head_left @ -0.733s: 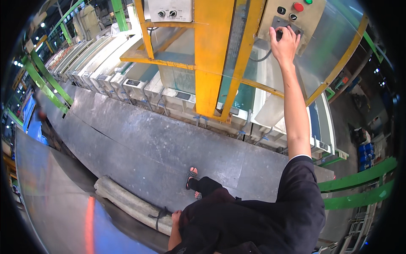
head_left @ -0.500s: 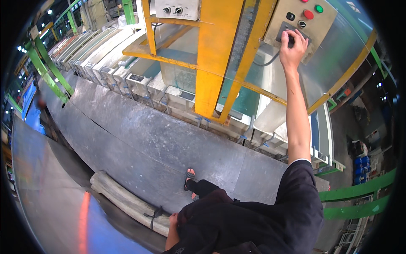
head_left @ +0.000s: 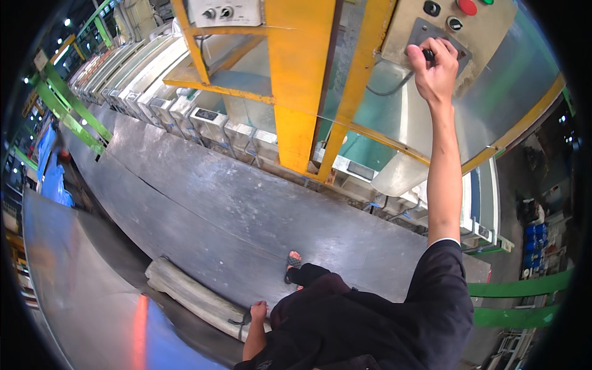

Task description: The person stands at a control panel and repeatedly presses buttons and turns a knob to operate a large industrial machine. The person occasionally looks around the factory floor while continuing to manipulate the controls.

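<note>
Right hand (head_left: 436, 75): fingers pinching black joystick knob (head_left: 428, 55)
Change: knob now exposed; grip confirmed
Left hand (head_left: 259, 310): fingers curled, can't tell contents

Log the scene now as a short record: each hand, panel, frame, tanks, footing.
Right hand: fingers around a black knob
Panel: beige, red button above the knob
Left hand: low, beside a pale roll; contact unclear
Frame: yellow, left of the panel
Tanks: pale-rimmed row, beyond the walkway
Footing: sandal on grey walkway
</note>
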{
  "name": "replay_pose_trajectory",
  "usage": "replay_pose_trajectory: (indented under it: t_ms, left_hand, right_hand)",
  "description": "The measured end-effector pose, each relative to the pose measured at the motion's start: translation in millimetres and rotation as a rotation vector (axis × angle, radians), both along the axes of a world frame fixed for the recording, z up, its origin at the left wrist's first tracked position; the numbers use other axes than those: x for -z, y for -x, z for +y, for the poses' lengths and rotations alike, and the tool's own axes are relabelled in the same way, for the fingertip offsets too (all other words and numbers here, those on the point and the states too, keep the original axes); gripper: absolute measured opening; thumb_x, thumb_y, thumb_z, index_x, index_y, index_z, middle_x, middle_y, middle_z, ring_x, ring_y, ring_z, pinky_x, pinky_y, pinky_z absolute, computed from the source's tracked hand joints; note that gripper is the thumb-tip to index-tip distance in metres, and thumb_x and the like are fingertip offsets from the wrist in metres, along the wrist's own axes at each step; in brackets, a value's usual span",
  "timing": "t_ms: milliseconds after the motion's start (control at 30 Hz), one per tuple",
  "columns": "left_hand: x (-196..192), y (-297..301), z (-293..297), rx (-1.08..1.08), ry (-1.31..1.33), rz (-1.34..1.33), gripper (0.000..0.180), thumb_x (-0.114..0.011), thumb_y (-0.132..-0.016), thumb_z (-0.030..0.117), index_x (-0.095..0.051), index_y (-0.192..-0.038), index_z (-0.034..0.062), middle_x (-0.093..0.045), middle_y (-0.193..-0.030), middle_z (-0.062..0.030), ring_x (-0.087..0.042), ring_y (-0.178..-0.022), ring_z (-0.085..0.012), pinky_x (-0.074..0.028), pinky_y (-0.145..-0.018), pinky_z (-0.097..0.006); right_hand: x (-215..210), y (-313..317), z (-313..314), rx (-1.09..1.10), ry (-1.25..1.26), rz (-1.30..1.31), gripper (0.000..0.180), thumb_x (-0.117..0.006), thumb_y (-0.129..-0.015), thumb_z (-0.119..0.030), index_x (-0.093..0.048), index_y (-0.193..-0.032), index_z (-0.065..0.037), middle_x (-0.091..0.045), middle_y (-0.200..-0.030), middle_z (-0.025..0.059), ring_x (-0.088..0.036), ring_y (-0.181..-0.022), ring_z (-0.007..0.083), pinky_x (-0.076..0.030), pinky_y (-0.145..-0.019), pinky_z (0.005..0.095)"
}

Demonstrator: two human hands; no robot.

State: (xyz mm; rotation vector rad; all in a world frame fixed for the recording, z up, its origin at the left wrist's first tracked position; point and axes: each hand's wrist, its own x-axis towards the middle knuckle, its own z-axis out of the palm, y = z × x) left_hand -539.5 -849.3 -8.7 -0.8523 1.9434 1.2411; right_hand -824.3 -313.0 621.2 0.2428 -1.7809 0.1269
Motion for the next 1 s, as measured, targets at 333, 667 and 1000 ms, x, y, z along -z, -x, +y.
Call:
replay_pose_trajectory:
  t_ms: [333,667,1000]
  left_hand:
    - [-35,131,-9,-0.013,0.012,0.183,0.026,-0.054,-0.082,0.016,-0.059,-0.097,-0.0041,-0.063,-0.077,-0.0106,-0.06,-0.065,-0.0149,-0.049,-0.058,-0.026]
    - [-57,145,-17,0.056,-0.001,0.087,0.026,-0.053,-0.083,0.017,-0.056,-0.1,-0.0027,-0.063,-0.08,-0.0097,-0.06,-0.066,-0.0142,-0.047,-0.053,-0.025]
    - [-41,188,-71,0.038,-0.099,-0.013,0.027,-0.052,-0.083,0.017,-0.055,-0.103,-0.0018,-0.063,-0.077,-0.009,-0.06,-0.061,-0.0133,-0.043,-0.047,-0.024]
  right_hand:
    - [-8,54,-45,-0.338,-0.061,0.028,0.033,-0.061,-0.078,-0.033,-0.053,-0.071,-0.001,-0.057,-0.07,0.0068,-0.057,-0.076,0.0201,-0.03,-0.097,0.0464]
    - [-18,94,-94,-0.303,-0.003,0.064,0.025,-0.064,-0.071,-0.008,-0.045,-0.055,-0.008,-0.04,-0.049,0.0032,-0.044,-0.049,0.0206,-0.043,-0.079,0.0374]
    - [-21,136,-144,-0.273,0.078,-0.027,0.025,-0.062,-0.074,-0.01,-0.045,-0.057,-0.006,-0.04,-0.051,0.0055,-0.045,-0.05,0.0221,-0.04,-0.088,0.0429]
